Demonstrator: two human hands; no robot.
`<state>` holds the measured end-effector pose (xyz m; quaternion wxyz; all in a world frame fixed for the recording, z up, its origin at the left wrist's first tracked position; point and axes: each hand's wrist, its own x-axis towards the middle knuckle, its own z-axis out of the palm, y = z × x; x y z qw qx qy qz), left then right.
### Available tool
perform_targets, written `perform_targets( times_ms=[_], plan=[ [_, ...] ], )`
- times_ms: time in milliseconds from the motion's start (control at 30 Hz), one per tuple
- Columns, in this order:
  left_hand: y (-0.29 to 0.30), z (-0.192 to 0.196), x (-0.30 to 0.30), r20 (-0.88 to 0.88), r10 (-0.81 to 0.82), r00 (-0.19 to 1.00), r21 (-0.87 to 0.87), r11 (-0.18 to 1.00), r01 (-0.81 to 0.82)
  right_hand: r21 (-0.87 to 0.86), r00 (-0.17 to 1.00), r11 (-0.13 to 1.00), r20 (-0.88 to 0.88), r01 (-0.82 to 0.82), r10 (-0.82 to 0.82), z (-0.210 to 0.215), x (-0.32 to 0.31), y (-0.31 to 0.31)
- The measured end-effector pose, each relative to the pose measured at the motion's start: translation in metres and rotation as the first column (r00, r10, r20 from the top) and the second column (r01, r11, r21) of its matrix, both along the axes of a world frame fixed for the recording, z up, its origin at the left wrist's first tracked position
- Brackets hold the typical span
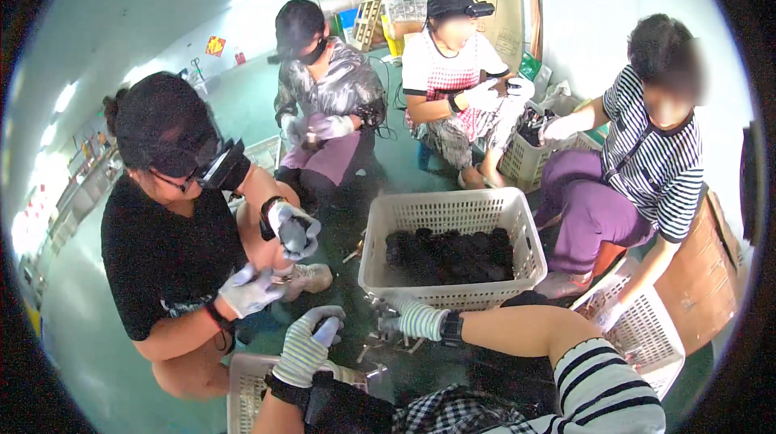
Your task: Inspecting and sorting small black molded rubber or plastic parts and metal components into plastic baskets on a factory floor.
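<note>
My left hand (307, 345), in a striped work glove, is at the lower middle with its fingers curled together. What it holds, if anything, is too small or hidden to name. My right hand (416, 321), in a matching glove with a dark wristband, reaches across from the right. Its fingers are blurred over a low cluster of thin metal pieces (396, 345), and their grip does not show. Beyond it stands a large white plastic crate (453, 298) holding dark, roundish pieces (449, 258). Close to my left forearm is another white crate (242, 389), partly hidden by that arm.
A person in black (182, 248) works close on my left with gloved hands. Two more people (327, 94) (457, 70) sit beyond the crate. On the right, a person in stripes (655, 151) reaches into a white basket (647, 337); flattened cardboard (699, 272) leans behind.
</note>
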<state>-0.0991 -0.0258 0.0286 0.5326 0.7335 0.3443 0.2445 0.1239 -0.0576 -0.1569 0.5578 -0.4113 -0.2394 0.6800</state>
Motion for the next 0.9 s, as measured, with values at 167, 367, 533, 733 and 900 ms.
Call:
perform_targets(
  times_ms=[167,367,533,733,900],
  plan=[
    [0.006,-0.017,0.001,0.001,-0.003,1.0,-0.103,0.995,0.003,0.238,0.554,0.955,0.826,-0.175,-0.104,0.048,-0.006,-0.02],
    [0.009,-0.03,0.012,-0.068,-0.002,0.998,-0.13,0.992,-0.007,0.234,0.497,0.943,0.863,-0.236,-0.09,0.027,-0.001,-0.017],
    [0.004,-0.02,0.022,-0.019,-0.003,1.0,-0.136,0.991,0.001,0.116,0.67,0.993,0.74,-0.032,-0.064,-0.015,0.001,0.006],
    [0.009,-0.027,0.014,-0.02,-0.01,1.0,-0.094,0.995,0.008,0.193,0.347,0.952,0.932,-0.24,-0.101,0.043,0.008,-0.001],
    [0.004,-0.026,0.009,0.007,-0.011,1.0,-0.073,0.997,0.011,0.308,0.26,0.926,0.933,-0.216,-0.25,0.034,0.002,-0.001]
  ],
)
